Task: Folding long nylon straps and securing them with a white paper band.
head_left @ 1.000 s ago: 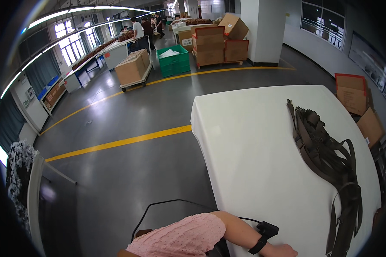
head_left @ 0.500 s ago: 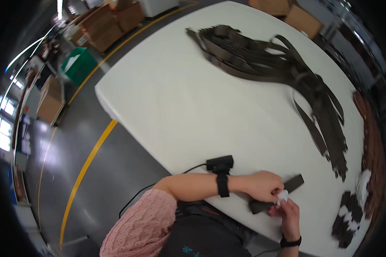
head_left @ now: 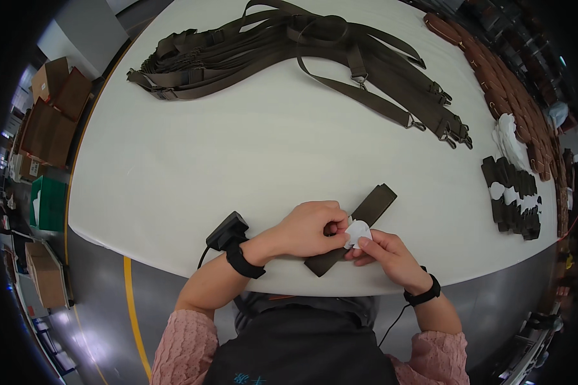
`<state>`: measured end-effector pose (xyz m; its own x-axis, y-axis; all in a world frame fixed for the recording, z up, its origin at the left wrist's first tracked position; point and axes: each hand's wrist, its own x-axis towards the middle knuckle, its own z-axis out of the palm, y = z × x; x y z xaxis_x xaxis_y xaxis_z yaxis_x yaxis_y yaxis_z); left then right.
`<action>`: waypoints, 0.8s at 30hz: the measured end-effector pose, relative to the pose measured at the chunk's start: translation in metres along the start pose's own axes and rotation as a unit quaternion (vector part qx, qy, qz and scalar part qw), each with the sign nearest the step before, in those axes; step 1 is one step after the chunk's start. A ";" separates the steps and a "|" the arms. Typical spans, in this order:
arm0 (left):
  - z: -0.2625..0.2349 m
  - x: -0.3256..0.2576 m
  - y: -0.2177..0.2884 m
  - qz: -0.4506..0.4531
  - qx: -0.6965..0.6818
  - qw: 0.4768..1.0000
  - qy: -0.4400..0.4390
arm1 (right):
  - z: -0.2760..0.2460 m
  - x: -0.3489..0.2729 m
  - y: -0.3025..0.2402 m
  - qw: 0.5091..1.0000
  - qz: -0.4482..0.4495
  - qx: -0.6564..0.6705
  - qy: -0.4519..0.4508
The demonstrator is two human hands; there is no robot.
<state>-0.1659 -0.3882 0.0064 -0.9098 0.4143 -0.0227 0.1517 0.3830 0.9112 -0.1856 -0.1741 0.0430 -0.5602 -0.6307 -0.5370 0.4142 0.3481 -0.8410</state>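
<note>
A folded dark olive webbing strap lies slantwise on the white table before me, with a small white wrap, paper or thin sheet, around its middle. My left hand is closed at the wrap's left edge, thumb and fingertips pinched together. From the other side my right hand pinches the wrap, its thumb on top and fingers beneath. The strap's two ends stick out above and below my hands. Fingers hide part of its middle.
A long heap of olive straps with metal snap hooks spans the table's far side. At right lie several folded straps with white bands, a white bundle and brown braided-looking pieces. A black wrist-mounted device sits by my left wrist.
The view has swung to the right and steadied, so the table's contents sit further left. Both hands remain at the white wrap, which now shows flatter and larger over the strap.
</note>
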 end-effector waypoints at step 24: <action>0.011 0.009 0.013 0.032 -0.100 0.985 0.138 | -0.002 -0.010 0.010 0.983 -0.135 -0.094 0.081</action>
<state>-0.1677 -0.3710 0.0135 -0.9753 0.1816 0.1255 0.1587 0.1817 0.9705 -0.1775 -0.1627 0.0404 -0.7441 -0.6050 -0.2834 0.1038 0.3144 -0.9436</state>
